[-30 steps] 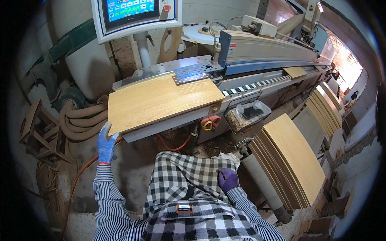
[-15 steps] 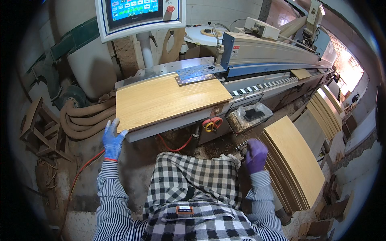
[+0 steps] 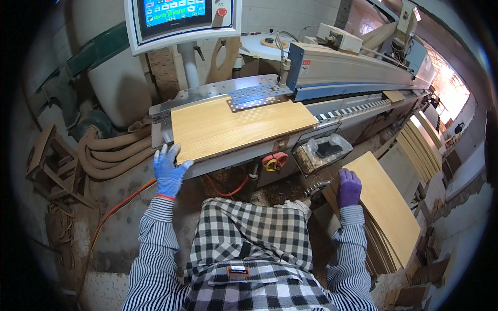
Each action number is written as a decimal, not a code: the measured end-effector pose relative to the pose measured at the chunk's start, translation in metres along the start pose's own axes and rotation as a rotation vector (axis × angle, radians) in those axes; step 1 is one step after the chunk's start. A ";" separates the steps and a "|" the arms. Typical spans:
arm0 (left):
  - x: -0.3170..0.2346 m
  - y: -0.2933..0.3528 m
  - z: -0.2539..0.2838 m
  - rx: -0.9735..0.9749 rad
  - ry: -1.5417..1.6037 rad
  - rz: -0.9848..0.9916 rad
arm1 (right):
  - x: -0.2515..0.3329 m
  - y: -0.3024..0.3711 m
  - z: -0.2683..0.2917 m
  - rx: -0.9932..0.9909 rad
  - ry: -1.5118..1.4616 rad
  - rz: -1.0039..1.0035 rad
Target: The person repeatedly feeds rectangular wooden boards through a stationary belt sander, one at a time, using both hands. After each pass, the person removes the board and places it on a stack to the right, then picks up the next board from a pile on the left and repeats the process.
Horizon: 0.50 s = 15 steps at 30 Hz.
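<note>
A light wood-grain panel (image 3: 238,127) lies flat on the bed of a long machine, its far edge partly under a perforated blue plate (image 3: 254,94). At the panel's near left corner is my left hand (image 3: 169,171) in a blue-and-white glove. Its fingers are spread, with the thumb against the front edge and the others by the left end. My right hand (image 3: 349,187), in a purple glove, has its fingers closed over the left edge of the top panel (image 3: 389,207) on a stack at my right. The fingertips' undersides are hidden.
A screen with a red button (image 3: 221,11) stands at the back left. Clear-lined bin (image 3: 324,153) and orange-yellow tape rolls (image 3: 275,161) sit by the machine's front. Thick hoses (image 3: 111,160) and a wooden stool (image 3: 57,166) are at left. More stacked panels (image 3: 423,145) stand far right.
The panel on the machine has slid to the right, and my left hand has moved along with it. My right hand has moved right and up onto the stack's edge.
</note>
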State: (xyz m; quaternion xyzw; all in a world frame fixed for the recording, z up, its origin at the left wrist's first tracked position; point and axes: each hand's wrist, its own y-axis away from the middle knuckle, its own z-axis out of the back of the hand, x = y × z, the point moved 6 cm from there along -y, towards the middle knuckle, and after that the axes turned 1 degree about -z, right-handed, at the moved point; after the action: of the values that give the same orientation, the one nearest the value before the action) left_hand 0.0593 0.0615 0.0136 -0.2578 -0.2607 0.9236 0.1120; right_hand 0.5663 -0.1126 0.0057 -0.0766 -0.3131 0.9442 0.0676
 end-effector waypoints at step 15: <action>-0.048 -0.006 -0.027 -0.053 -0.088 -0.316 | -0.062 0.180 0.000 -0.531 -1.666 -1.758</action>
State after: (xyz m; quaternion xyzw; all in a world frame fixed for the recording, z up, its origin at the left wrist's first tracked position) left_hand 0.1151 0.0620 0.0171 -0.1756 -0.3270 0.8976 0.2377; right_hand 0.6128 -0.2663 -0.0966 0.7714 -0.3874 0.2467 0.4404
